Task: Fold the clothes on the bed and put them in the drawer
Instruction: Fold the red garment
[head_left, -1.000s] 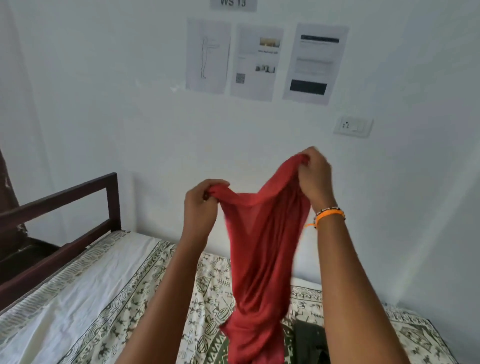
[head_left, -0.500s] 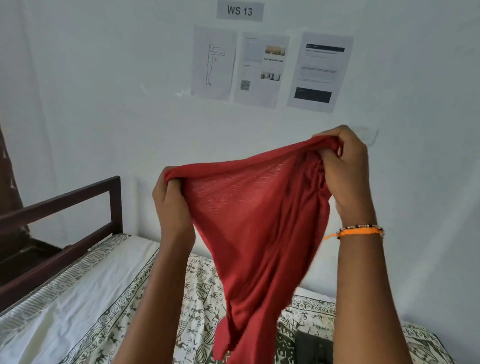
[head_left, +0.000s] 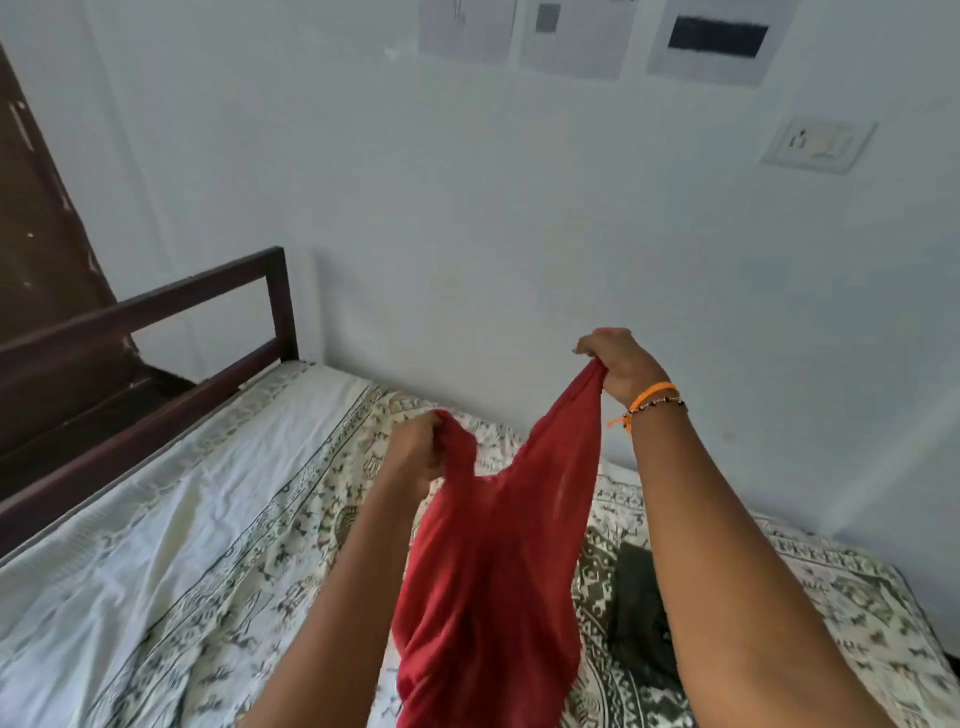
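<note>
Red garment (head_left: 498, 561) is hanging in the air above the bed (head_left: 171, 545), off the sheet, gripped at 2 points on its top edge. Left hand (head_left: 415, 454) is clenching 1 bunched corner, fingers curled tight round the cloth. Right hand (head_left: 618, 364) is pinching the other corner, sitting higher and closer to the wall (head_left: 467, 208). Top edge is sagging between the 2 grips, so the cloth is not pulled taut.

Reason for the hold, as I read it: lifting by 2 corners is letting gravity drop the fabric straight, so the shape and edges are showing before any fold. Lower part is twisting into a rope-like bunch near the bottom of frame; it probably needs a shake or a wider spread to open out.

Dark garment (head_left: 639, 613) is lying on the patterned sheet just beside the right forearm, partly hidden behind it; probably next in the queue.

Stage: folding not started on this piece, still at the straighten step. Drawer is not in view, so the carry route is unknown.

Risk: thin, limp cloth, likely collapsing back into a twist if lowered without keeping the corners apart.
</note>
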